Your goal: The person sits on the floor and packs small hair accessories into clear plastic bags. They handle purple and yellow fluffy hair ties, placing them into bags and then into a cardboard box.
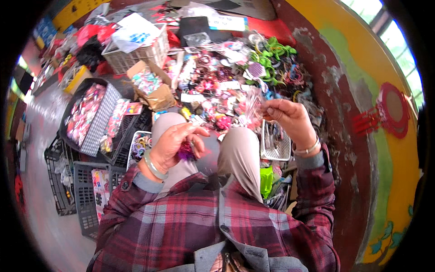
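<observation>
I see a small clear plastic bag (252, 105) pinched up by the right hand (290, 119), raised above the knees. The left hand (174, 144) is curled around a purple fluffy hair piece (186, 152) over the lap. Beyond lies a heap of hair accessories (226, 68), with a white wire basket (275, 145) just beside the right wrist.

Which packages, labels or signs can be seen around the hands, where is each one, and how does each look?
Clear plastic packet: pinched in the right hand, thin, see-through, crinkled.
Cardboard box: upper left of the pile, open, brown, with colourful small items inside.
White label cards: flat among the hair accessories, small rectangles.
White sheet with blue print: on top of the white basket.
Purple fluffy item: in the left hand, unpackaged.
</observation>
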The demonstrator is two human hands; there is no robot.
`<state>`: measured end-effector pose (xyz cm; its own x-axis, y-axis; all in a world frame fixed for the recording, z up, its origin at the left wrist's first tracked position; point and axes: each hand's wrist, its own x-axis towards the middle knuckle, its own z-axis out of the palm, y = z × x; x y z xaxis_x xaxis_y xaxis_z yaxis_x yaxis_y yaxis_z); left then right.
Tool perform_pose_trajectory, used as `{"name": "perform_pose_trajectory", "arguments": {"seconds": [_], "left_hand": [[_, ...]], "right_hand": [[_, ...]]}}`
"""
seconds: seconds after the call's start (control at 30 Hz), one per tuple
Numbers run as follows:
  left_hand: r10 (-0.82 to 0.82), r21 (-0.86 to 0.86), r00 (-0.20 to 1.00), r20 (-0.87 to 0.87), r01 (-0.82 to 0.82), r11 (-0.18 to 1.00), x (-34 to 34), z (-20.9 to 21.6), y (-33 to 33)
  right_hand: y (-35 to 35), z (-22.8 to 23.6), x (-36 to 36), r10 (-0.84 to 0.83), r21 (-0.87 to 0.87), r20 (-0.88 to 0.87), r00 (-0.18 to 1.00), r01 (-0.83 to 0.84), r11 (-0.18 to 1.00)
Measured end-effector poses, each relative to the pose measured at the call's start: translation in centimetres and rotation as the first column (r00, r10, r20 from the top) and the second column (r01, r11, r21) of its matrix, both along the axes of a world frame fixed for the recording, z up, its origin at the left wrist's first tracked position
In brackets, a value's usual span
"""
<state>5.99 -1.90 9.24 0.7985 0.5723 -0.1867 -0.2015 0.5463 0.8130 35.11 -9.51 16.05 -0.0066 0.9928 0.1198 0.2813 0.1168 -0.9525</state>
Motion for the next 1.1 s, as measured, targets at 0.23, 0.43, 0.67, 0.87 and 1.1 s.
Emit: {"name": "perform_pose_trajectory", "arguments": {"seconds": [0.23, 0.43, 0.67, 0.87, 1.1], "left_hand": [[-0.086, 0.102, 0.982, 0.170, 0.070, 0.992, -2.1, -0.1, 0.0], [0.128, 0.064, 0.979, 0.161, -0.140, 0.988, -2.4, 0.3, 1.3], [0.130, 0.021, 0.990, 0.061, -0.132, 0.991, -2.0, 2.0, 1.7], [0.159, 0.074, 0.987, 0.031, -0.161, 0.984, -1.9, 1.6, 1.7], [0.031, 0.496, 0.998, -0.062, 0.004, 0.868, -2.2, 1.8, 2.4]], "right_hand": [[0.1, 0.7, -9.0, -0.210, 0.466, 0.847, 0.488, -0.491, 0.736], [-1.5, -1.7, -10.2, -0.121, 0.395, 0.885, 0.450, -0.587, 0.707], [-2.8, -2.6, -9.7, -0.111, 0.398, 0.880, 0.462, -0.591, 0.702], [-3.1, -4.4, -9.4, -0.027, 0.360, 0.858, 0.513, -0.563, 0.744], [-0.8, -1.2, -8.5, -0.140, 0.426, 0.506, 0.851, -0.106, 0.899]]}}
